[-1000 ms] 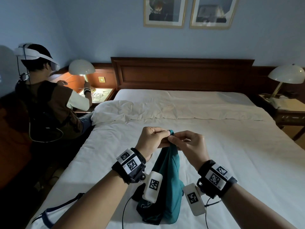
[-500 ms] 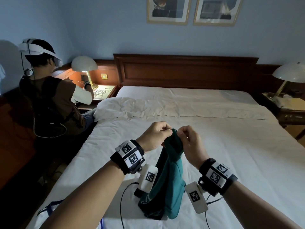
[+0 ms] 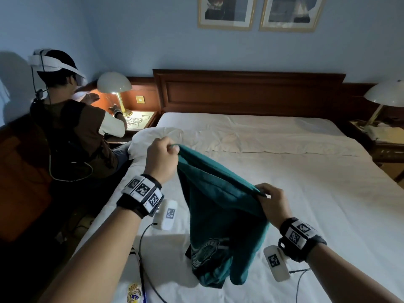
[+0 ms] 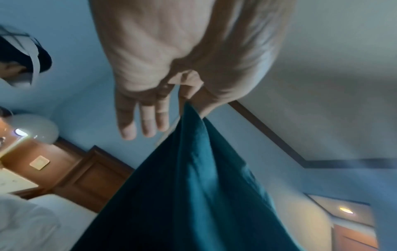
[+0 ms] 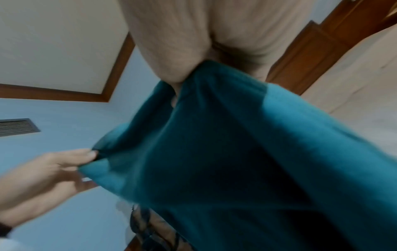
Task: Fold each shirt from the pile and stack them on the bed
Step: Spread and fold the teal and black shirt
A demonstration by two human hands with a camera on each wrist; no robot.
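Note:
A teal shirt (image 3: 220,217) with a pale round print near its lower end hangs over the white bed (image 3: 306,193), held up by both hands. My left hand (image 3: 162,157) pinches one end of its top edge, higher and further from me. My right hand (image 3: 270,199) pinches the other end, lower and nearer. The edge runs taut between them. In the left wrist view the teal shirt (image 4: 193,195) hangs from thumb and forefinger with the other fingers (image 4: 141,122) straight. In the right wrist view the teal shirt (image 5: 236,152) is gathered under my thumb.
A white shirt with a club crest (image 3: 133,293) lies at the bed's near left edge. A pillow (image 3: 159,136) lies at the bed's top left. Another person (image 3: 72,132) with a headset sits left of the bed by a lit lamp (image 3: 114,85). A nightstand (image 3: 387,147) stands right.
My hands have moved apart, the left up and away, the right down and to the right. The bunched teal shirt has spread open between them.

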